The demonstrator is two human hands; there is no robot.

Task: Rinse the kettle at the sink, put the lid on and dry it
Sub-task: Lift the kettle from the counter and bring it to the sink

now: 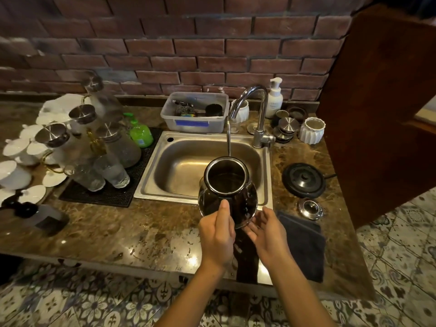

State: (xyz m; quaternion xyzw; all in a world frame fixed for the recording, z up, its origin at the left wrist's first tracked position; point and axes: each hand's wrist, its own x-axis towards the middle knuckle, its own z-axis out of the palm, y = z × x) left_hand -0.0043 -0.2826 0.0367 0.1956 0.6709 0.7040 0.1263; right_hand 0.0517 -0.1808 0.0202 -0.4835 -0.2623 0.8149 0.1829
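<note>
Left hand [218, 234] in closed grip on handle of glossy black round kettle [227, 190], thumb on top; right hand [267, 234] open, fingers apparently touching kettle's base. Lidless kettle tilted over steel sink [200, 147], thin water stream from chrome tap [250, 100] entering its mouth. Dark folded cloth [304, 246] on marble table [118, 227] just right.

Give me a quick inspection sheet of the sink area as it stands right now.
Surface: marble counter, wet patches near the front edge.
Job's things: kettle open, tilted over the sink under the running tap; lid and dark cloth lie to the right.
Clutter: glassware, white cups, plastic tub, soap bottles.
Grippers: left hand grips the kettle's handle; right hand open beside its base.
Cables: cord from the kettle base.
Surroundings: brick wall, tiled floor.
</note>
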